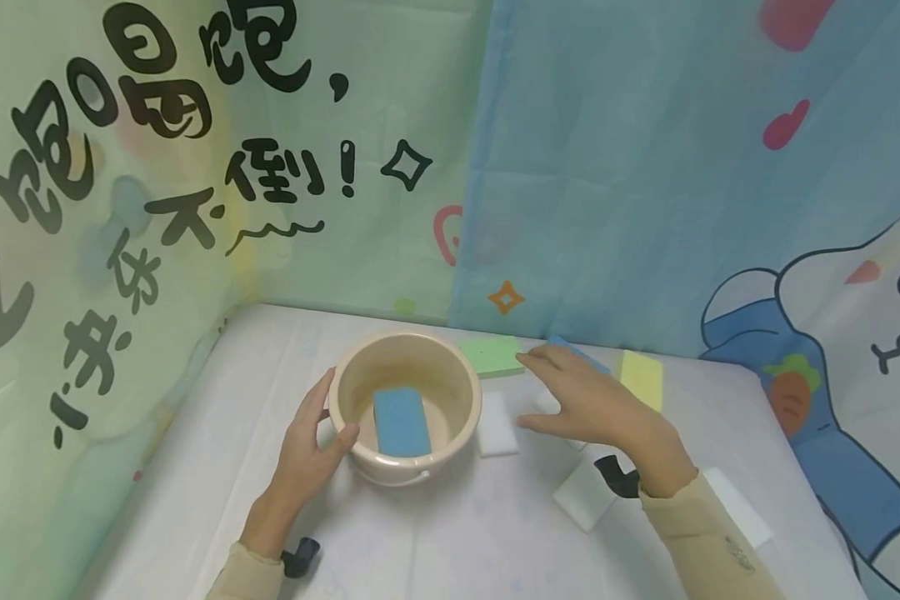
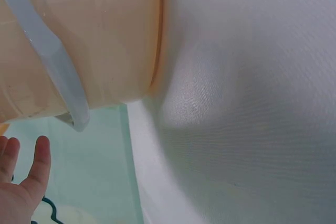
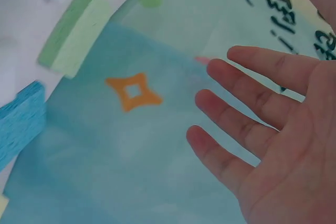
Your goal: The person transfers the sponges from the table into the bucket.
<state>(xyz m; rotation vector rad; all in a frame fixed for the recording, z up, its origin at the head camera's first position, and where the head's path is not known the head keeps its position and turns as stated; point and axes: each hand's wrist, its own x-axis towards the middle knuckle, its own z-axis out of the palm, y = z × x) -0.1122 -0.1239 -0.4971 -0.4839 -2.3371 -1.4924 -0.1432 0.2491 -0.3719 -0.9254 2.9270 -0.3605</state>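
Observation:
A beige plastic bucket point(image 1: 408, 379) stands mid-table with a blue sponge point(image 1: 401, 421) lying flat inside it. My left hand point(image 1: 311, 437) rests against the bucket's left wall, thumb touching near the rim and fingers straight. In the left wrist view the bucket wall point(image 2: 89, 40) and its clear handle point(image 2: 52, 66) fill the top left, and the fingers point(image 2: 37, 161) stand apart from them. My right hand point(image 1: 588, 400) hovers palm down, fingers spread, over the sponges to the right of the bucket and holds nothing. The right wrist view shows its palm point(image 3: 278, 129) with straight fingers.
A green sponge point(image 1: 492, 354), a blue sponge point(image 1: 581, 352) and a yellow sponge point(image 1: 641, 379) lie behind the right hand. White sponges point(image 1: 497, 425) point(image 1: 585, 493) point(image 1: 735, 504) lie nearer. The white-covered table point(image 1: 457, 533) is closed in by printed curtains point(image 1: 607, 167).

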